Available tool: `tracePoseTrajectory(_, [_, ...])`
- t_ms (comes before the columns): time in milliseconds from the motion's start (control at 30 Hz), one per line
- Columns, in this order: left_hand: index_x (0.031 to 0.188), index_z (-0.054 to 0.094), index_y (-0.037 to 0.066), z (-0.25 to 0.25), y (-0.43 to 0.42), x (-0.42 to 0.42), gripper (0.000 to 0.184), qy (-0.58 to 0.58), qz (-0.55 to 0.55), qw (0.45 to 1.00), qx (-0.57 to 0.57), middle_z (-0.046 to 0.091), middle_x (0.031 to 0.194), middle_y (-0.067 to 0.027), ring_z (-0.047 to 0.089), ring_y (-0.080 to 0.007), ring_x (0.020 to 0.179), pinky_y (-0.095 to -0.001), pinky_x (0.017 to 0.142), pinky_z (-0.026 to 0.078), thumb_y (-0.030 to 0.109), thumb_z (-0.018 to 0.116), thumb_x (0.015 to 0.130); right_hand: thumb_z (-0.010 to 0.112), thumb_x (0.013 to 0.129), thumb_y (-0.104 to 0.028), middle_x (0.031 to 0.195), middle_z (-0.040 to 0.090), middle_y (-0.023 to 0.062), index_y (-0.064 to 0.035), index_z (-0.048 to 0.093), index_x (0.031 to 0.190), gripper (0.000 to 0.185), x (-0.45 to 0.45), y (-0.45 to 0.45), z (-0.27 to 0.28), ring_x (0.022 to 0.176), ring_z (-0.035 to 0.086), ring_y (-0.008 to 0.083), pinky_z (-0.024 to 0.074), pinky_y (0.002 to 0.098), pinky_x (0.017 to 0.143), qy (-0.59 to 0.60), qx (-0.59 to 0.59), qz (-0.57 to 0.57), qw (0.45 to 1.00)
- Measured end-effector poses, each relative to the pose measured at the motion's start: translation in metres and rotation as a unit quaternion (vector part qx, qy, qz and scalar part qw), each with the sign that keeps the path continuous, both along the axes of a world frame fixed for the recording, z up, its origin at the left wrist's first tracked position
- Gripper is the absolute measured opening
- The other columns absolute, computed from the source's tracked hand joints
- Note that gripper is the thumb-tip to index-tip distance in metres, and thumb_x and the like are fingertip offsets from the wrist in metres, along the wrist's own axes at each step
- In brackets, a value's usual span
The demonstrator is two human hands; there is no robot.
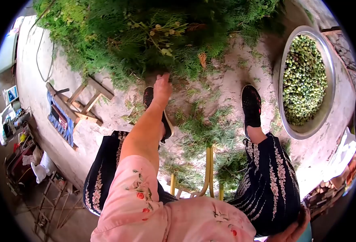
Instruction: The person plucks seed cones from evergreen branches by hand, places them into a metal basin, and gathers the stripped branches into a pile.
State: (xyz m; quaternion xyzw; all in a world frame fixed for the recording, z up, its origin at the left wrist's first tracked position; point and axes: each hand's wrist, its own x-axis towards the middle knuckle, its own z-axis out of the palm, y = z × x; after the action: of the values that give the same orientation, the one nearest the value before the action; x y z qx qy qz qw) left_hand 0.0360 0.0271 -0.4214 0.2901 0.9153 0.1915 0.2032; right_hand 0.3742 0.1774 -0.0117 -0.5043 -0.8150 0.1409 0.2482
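Flanking left hand (161, 89) by branches (145, 44): wooden frame (63, 103), basin (326, 107); fingers' (165, 76) grip unclear, right hand (298, 226) likewise.

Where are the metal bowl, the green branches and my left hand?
Metal bowl (316, 124): head view, on its bare inner wall.
Green branches (141, 46): head view, on the middle of the leafy heap.
Left hand (162, 86): head view, on the middle of the hand.

Hands (162, 88) well apart, left arm (139, 133) outstretched
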Motion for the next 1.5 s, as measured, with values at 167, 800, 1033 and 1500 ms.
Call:
tracePoseTrajectory(167, [0.081,0.052,0.001,0.007,-0.004,0.003,0.017,-0.221,0.348,0.881,0.234,0.052,0.067,-0.0066,0.053,-0.0195,0.059,-0.0302,0.050,0.043,0.002,0.065,0.070,0.044,0.080,-0.011,0.086,0.058,0.0211,0.0092,0.056,0.088,0.025,0.003,-0.002,0.011,0.075,0.056,0.0310,0.0453,0.0378,0.068,0.015,-0.099,-0.070,0.993])
tracePoseTrajectory(800, [0.090,0.052,0.001,-0.003,0.072,0.115,0.019,-0.127,0.057,0.990,0.030,0.051,0.088,-0.0176,0.052,-0.0364,0.077,-0.0419,0.061,0.042,0.004,0.058,0.073,0.043,0.079,-0.010,0.094,0.056,0.0232,0.0082,0.058,0.087,0.025,0.021,0.007,0.011,0.081,0.054,0.0313,0.0385,0.0418,0.079,-0.021,-0.106,-0.019,0.994])
tracePoseTrajectory(1033, [0.097,0.053,-0.002,0.086,0.085,0.105,0.016,-0.607,0.348,0.633,0.332,0.051,0.077,-0.0058,0.051,-0.0152,0.066,-0.0292,0.057,0.044,0.003,0.053,0.083,0.038,0.087,-0.017,0.101,0.052,0.0120,0.0037,0.044,0.110,0.032,0.085,0.024,-0.009,0.088,0.050,0.0207,0.0406,0.0316,0.081,0.347,-0.362,-0.181,0.846])
tracePoseTrajectory(1500, [0.096,0.054,0.000,0.187,0.115,0.158,0.014,-0.638,0.197,0.671,0.323,0.056,0.080,-0.0062,0.052,-0.0137,0.065,-0.0252,0.057,0.046,0.003,0.054,0.082,0.055,0.069,-0.003,0.075,0.055,0.0141,-0.0028,0.053,0.079,0.010,-0.067,0.088,-0.196,0.075,0.055,0.0329,0.0439,0.0395,0.064,-0.054,-0.251,0.397,0.881])
